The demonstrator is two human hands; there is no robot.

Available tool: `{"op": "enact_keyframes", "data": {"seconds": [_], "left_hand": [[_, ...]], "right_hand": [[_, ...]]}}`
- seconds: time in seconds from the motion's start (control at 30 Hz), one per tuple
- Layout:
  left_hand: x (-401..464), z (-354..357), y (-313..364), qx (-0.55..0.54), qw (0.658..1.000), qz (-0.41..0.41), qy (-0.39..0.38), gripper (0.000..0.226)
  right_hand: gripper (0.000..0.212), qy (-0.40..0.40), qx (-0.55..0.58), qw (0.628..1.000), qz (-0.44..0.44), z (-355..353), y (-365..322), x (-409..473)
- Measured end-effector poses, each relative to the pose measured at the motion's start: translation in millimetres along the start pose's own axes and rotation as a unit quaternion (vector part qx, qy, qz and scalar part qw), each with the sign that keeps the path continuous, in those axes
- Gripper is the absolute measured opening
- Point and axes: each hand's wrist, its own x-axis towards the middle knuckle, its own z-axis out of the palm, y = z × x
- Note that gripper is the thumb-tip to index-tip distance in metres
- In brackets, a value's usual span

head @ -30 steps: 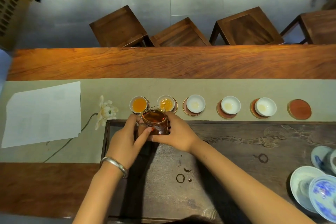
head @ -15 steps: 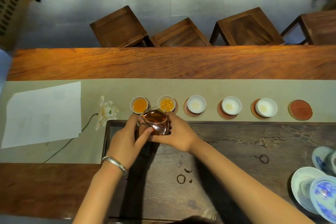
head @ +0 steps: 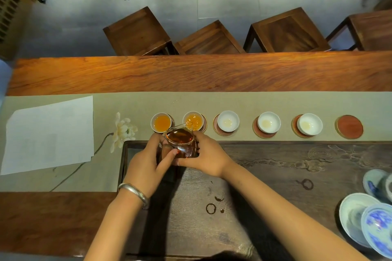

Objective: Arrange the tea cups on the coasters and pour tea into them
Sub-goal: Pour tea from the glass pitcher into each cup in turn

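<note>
Both hands are holding the glass pitcher, the left hand and right hand with fingers wrapped around its sides, tipping it over the second cup, where the tea is standing higher than a second ago, so that cup is nearly done. Five cups are sitting on six coasters along the counter: the first cup is holding tea, three are waiting unfilled, and the last coaster is bare.
</note>
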Motion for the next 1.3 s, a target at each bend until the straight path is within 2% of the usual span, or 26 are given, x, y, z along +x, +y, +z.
{"op": "enact_keyframes", "data": {"seconds": [0.23,0.67,1.0,1.3], "left_hand": [[2.3,-0.6,1.0,0.026,1.0,-0.001,-0.004,0.021],[5.2,-1.1,0.0,0.029,1.0,0.003,0.0,0.031],[5.7,-1.1,-1.1,0.026,1.0,0.005,0.0,0.028],[-6.5,5.5,-3.0,0.002,1.0,0.0,-0.014,0.02]], "right_hand": [[0.067,-0.008,-0.005,1.0,-0.002,-1.1,-2.7,0.2],[0.078,-0.01,-0.012,1.0,0.02,-1.1,2.2,3.9],[0.069,-0.007,-0.004,1.0,0.008,-2.2,-1.1,2.5],[0.077,0.007,-0.023,1.0,-0.014,-1.2,1.4,1.4]]}}
